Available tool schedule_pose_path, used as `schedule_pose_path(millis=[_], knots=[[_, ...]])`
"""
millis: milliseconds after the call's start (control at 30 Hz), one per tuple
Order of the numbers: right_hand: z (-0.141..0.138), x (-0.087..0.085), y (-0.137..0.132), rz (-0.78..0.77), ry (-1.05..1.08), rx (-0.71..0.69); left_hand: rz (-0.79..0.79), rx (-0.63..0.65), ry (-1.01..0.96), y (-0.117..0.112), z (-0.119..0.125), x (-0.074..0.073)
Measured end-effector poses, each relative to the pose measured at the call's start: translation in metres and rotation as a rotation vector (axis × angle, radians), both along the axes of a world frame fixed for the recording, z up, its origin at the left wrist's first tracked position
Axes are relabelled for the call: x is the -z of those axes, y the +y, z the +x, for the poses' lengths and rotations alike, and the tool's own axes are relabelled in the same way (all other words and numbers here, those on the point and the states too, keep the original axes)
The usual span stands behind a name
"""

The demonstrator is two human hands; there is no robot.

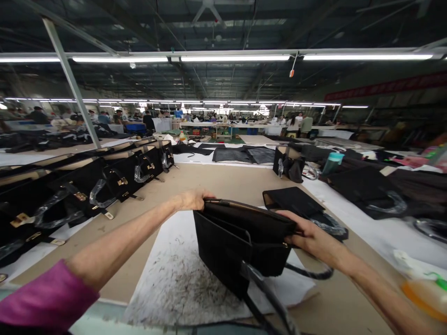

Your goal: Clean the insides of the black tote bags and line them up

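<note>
A black handbag [223, 251] is tilted over a smudged white paper sheet [167, 284], its mouth partly spread so that the dark inside shows. My left hand [193, 200] grips the bag's top edge at the left corner, fingers closed over the rim. At the opposite end my right hand [307, 232] pinches the upper side near a small gold fitting. The bag's handles, covered in clear wrap, hang down: one toward me, another out at the right below my right hand. Some fingertips are hidden behind the bag.
Finished-looking black handbags [118, 179] stand in a row at the left. A flat black bag piece [296, 202] lies beyond my right hand, and another upright bag [289, 163] stands farther back. A teal-lidded bottle [333, 163] and an orange-liquid bottle [426, 298] are at the right.
</note>
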State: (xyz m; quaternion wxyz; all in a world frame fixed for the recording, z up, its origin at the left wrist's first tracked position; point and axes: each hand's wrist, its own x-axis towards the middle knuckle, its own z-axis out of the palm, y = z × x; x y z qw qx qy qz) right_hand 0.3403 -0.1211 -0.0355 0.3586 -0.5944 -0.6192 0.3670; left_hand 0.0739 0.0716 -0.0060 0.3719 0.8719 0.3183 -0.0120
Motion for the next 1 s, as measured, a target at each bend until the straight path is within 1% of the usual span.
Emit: schedule_pose_path(millis=[67, 133, 300, 433, 533, 600, 667, 767, 867, 933, 1000], knots=[[0.009, -0.002, 0.006, -0.005, 0.028, -0.049, -0.097, 0.027, -0.025, -0.005, -0.008, 0.005], [0.012, -0.002, 0.012, -0.005, 0.085, -0.087, -0.161, 0.049, -0.047, -0.011, -0.011, 0.006], [0.008, 0.0, 0.021, -0.023, 0.222, -0.158, -0.307, 0.072, -0.11, -0.022, -0.01, -0.002], [0.008, 0.001, 0.022, 0.036, 0.186, -0.084, -0.317, 0.027, -0.095, -0.022, -0.011, -0.007], [0.009, 0.002, 0.022, 0.075, 0.152, -0.072, -0.38, -0.001, -0.058, -0.023, -0.016, -0.011], [0.008, 0.003, 0.024, 0.061, 0.15, -0.086, -0.432, -0.005, -0.023, -0.025, -0.021, -0.014], [0.007, 0.005, 0.026, 0.024, 0.142, -0.066, -0.47, -0.009, -0.015, -0.029, -0.024, -0.016], [0.006, 0.009, 0.027, 0.002, 0.13, -0.002, -0.474, -0.013, -0.048, -0.034, -0.026, -0.015], [0.008, 0.012, 0.026, 0.002, 0.091, 0.059, -0.482, -0.021, -0.083, -0.037, -0.026, -0.011], [0.009, 0.013, 0.025, -0.013, 0.06, 0.078, -0.518, -0.022, -0.092, -0.038, -0.028, -0.008], [0.01, 0.012, 0.025, -0.02, 0.048, 0.075, -0.519, -0.013, -0.102, -0.039, -0.03, -0.006]])
